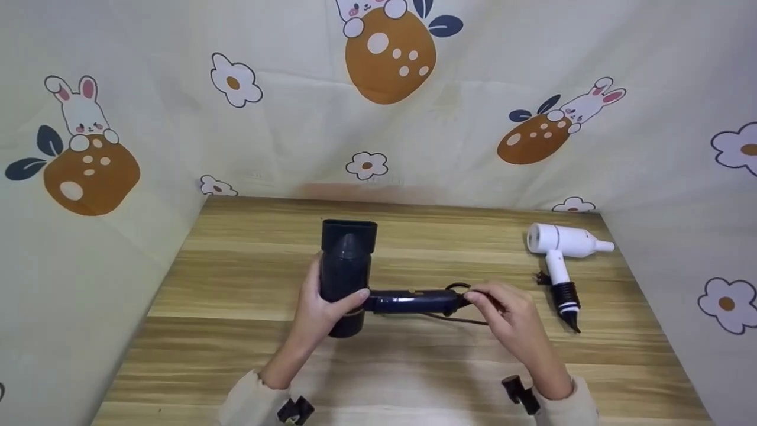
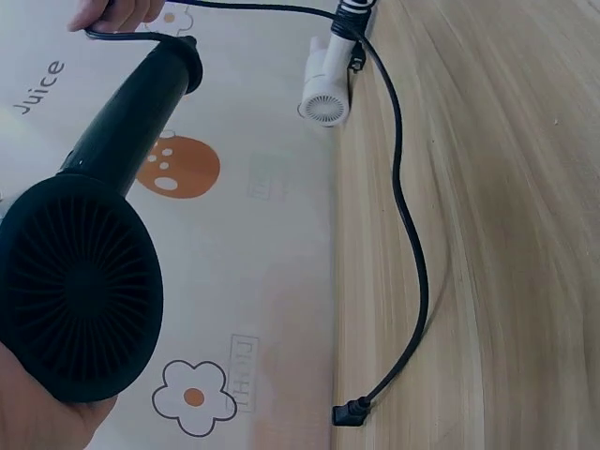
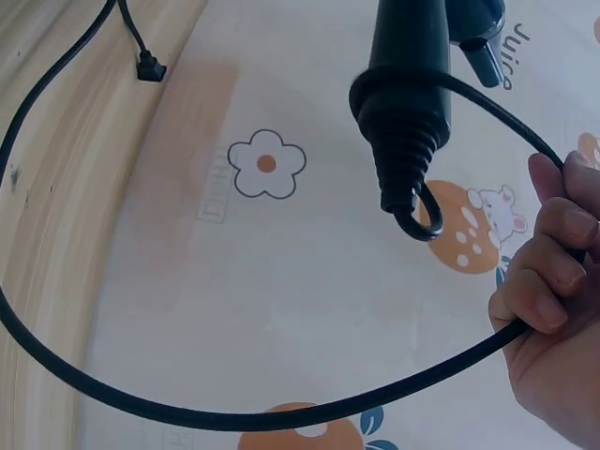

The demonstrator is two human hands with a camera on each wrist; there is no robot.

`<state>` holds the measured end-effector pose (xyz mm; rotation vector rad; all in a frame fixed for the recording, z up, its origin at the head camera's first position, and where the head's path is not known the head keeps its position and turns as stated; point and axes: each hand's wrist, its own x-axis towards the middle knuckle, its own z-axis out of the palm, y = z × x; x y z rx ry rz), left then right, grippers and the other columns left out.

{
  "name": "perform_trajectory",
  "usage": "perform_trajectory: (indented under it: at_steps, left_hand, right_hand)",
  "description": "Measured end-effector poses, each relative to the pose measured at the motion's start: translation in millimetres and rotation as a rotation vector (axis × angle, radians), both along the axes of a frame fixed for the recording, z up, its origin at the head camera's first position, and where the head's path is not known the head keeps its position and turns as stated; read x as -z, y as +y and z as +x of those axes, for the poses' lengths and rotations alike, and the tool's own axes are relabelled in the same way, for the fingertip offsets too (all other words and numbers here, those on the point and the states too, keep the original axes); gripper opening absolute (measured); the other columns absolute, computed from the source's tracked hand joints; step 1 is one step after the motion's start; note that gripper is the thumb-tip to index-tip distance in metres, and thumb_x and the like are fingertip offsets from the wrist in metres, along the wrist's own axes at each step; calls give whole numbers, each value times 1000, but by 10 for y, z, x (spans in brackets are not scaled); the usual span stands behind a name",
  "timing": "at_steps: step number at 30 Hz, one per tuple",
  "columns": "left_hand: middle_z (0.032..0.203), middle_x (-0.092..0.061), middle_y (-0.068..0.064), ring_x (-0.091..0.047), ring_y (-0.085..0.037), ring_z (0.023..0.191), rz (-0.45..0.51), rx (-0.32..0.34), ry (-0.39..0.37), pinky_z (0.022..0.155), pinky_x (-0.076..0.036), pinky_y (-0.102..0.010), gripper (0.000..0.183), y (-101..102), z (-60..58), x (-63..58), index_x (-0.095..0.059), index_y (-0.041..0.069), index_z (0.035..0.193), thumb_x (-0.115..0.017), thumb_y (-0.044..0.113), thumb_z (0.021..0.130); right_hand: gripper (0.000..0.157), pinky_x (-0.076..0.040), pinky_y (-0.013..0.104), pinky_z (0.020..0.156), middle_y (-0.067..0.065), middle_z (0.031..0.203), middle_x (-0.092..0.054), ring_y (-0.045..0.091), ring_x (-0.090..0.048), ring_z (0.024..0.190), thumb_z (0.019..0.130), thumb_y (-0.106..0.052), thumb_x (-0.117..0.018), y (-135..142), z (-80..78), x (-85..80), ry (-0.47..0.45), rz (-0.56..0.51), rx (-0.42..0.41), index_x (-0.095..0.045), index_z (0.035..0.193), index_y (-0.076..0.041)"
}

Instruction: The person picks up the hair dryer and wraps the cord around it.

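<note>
My left hand (image 1: 319,305) grips the barrel of a black hair dryer (image 1: 346,272), its flat nozzle facing the back and its handle (image 1: 408,300) stretching right. In the left wrist view the round vented rear grille (image 2: 82,289) shows. My right hand (image 1: 505,310) pinches the black power cord (image 3: 497,111) near the handle's end. In the right wrist view the cord loops round the handle's base and runs through the curled fingers. From there it sweeps in a wide bend to its plug (image 3: 150,67), which is by the table's far edge.
A white hair dryer (image 1: 571,241) lies at the table's back right, with its black cord (image 1: 565,296) wound round its handle. Patterned cloth (image 1: 284,136) stands behind and at both sides of the wooden table (image 1: 236,284).
</note>
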<state>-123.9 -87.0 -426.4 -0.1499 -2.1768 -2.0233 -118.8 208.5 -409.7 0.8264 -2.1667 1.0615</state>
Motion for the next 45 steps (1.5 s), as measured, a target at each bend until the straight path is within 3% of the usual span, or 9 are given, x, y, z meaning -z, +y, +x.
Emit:
perform_trajectory:
  at_steps: [6,12,15,24,29,32,37,41,45]
  left_hand:
    - [113,-59,-7,-58,-21,97,-32,36,2,87,-47,-39,72,1,1,12,-46,15,130,-81,16,68]
    - [110,-61,-8,-59,-21,95,-43,75,22,86,-47,-39,70,5,12,-12,-46,12,128,-81,16,67]
    - [108,-61,-9,-59,-21,94,-23,92,9,85,-48,-39,69,11,23,-32,-47,11,127,-81,15,66]
    - [110,-59,-11,-59,-22,95,122,126,-26,85,-48,-36,69,27,39,-116,-45,5,128,-78,9,67]
    - [110,-59,-8,-58,-22,97,197,67,-29,89,-47,-34,70,22,21,-143,-45,7,129,-76,5,67]
    - [108,-60,-6,-58,-22,96,236,27,-26,89,-47,-33,68,18,11,-139,-45,6,127,-76,2,66]
    - [108,-59,-5,-57,-22,96,348,-28,-69,89,-46,-33,68,29,-18,-136,-43,7,129,-71,-1,67]
    - [109,-58,-5,-57,-21,96,375,-87,-129,89,-46,-33,67,44,-55,-141,-43,9,130,-70,1,70]
    - [110,-58,-6,-57,-21,96,368,-109,-165,89,-44,-33,62,65,-71,-131,-44,11,129,-70,5,73]
  right_hand:
    - [5,-43,13,55,2,71,-65,1,-51,62,77,-1,-70,6,-71,-2,-119,-41,17,-68,80,-4]
    - [4,-46,17,58,-7,76,-66,1,-55,65,79,-3,-69,49,-152,14,-455,-124,44,-70,82,-5]
    - [4,-48,17,62,-12,77,-65,3,-58,69,81,1,-67,90,-209,48,-571,-188,-17,-69,83,-1]
    - [19,-50,17,71,-13,84,-66,2,-60,80,91,-2,-54,130,-345,246,-707,-248,-291,-59,89,16]
    - [13,-48,17,70,-12,83,-63,3,-58,78,90,8,-47,56,-319,388,-636,-246,-316,-59,86,8]
    - [19,-48,17,68,-13,86,-59,2,-55,78,81,16,-48,-17,-249,455,-677,-280,-232,-60,90,4]
    - [18,-34,13,49,0,61,-44,-2,-40,54,95,2,-40,-169,-144,543,-760,-257,-174,-54,83,6]
    - [29,-29,14,45,7,53,-40,-2,-34,49,98,-1,-37,-284,-44,546,-637,-167,-120,-48,71,-1]
    - [25,-34,16,44,-6,54,-43,-4,-35,51,96,-2,-43,-325,28,496,-457,-38,-43,-48,73,-12]
